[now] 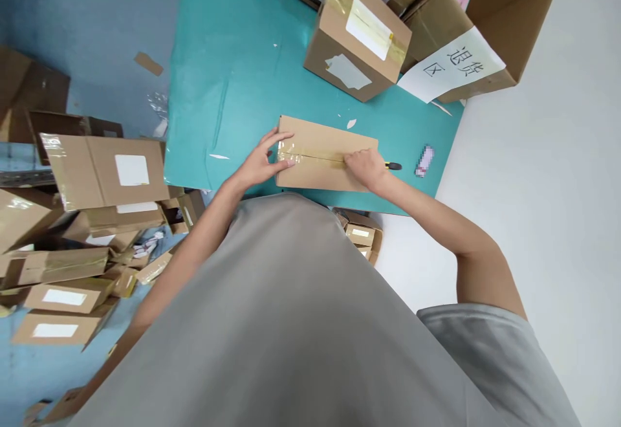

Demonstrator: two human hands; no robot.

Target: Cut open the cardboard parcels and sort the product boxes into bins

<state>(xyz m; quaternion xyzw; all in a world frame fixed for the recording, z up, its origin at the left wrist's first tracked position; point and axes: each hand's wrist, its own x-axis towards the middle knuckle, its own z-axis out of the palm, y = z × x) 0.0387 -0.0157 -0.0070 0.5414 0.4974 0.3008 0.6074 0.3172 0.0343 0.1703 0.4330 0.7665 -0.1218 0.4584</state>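
A long brown cardboard box (320, 136) lies on the teal table in front of me, clear tape along its middle seam. My left hand (262, 162) steadies the box's left end, thumb and fingers spread apart over the taped edge. On the right half of the top, my right hand (366, 167) is closed, its fingertips at the seam. A black and yellow handle (394, 165), apparently a utility knife's, juts out behind this hand in line with the seam. Its blade is hidden.
Behind stand a taped carton (359, 32) and a large open box (490, 32) with a paper sign. A small blurred pink item (425, 161) lies right on the table (233, 90). Many cartons (107, 168) are heaped on the left floor. A white wall (548, 175) bounds the right.
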